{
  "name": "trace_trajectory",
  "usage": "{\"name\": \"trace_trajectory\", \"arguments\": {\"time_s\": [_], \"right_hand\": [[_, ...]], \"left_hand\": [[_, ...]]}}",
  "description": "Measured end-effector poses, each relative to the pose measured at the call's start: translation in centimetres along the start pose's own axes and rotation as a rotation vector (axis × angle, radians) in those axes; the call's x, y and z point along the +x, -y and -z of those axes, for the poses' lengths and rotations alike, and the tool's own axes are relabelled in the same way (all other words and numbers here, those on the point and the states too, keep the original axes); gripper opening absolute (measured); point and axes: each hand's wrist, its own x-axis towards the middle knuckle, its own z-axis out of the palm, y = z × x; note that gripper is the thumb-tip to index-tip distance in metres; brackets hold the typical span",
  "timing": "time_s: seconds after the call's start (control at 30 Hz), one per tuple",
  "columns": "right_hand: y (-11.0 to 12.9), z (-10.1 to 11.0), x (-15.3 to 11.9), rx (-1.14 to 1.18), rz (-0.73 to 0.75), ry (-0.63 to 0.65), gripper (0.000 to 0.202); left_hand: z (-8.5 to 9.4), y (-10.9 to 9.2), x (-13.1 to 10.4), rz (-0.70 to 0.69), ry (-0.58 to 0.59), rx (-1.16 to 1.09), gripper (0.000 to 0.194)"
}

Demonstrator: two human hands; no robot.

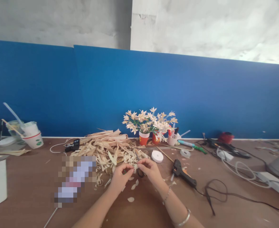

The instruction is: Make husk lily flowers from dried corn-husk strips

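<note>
My left hand (122,175) and my right hand (149,169) are close together over the front edge of a heap of dried husk strips (106,147). Each is closed in a pinch, with fingertips almost meeting; what they hold is too small to make out. Dark scissors (140,173) lie between and just behind them. Several pale petal-shaped pieces (130,199) are scattered on the brown table below the hands. Behind, pale husk flowers (141,117) stand in a red paper cup (143,139), with another red cup beside it.
A black glue gun (184,173) with its cable lies at the right, near a white tape roll (157,156) and a clear tape ring (185,153). White cables and a power strip (272,182) are far right. A blurred-out device (75,180) and a paper bowl (33,140) are left.
</note>
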Motion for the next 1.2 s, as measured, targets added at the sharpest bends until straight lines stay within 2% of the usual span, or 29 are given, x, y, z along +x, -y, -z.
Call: {"name": "trace_trajectory", "arguments": {"time_s": [0.23, 0.67, 0.87, 1.2], "right_hand": [[0.27, -0.26, -0.10, -0.011, -0.012, 0.015, 0.032], [-0.02, -0.30, -0.04, -0.041, -0.016, -0.012, 0.035], [0.19, -0.39, -0.19, -0.088, 0.010, -0.046, 0.035], [-0.02, -0.48, -0.20, -0.164, 0.044, -0.079, 0.039]], "left_hand": [[-0.13, -0.15, -0.08, 0.008, 0.035, -0.014, 0.019], [-0.11, 0.48, -0.02, -0.092, -0.008, 0.116, 0.013], [-0.09, 0.41, -0.08, -0.084, -0.040, 0.126, 0.011], [-0.20, 0.35, -0.28, -0.114, -0.028, 0.138, 0.008]]}}
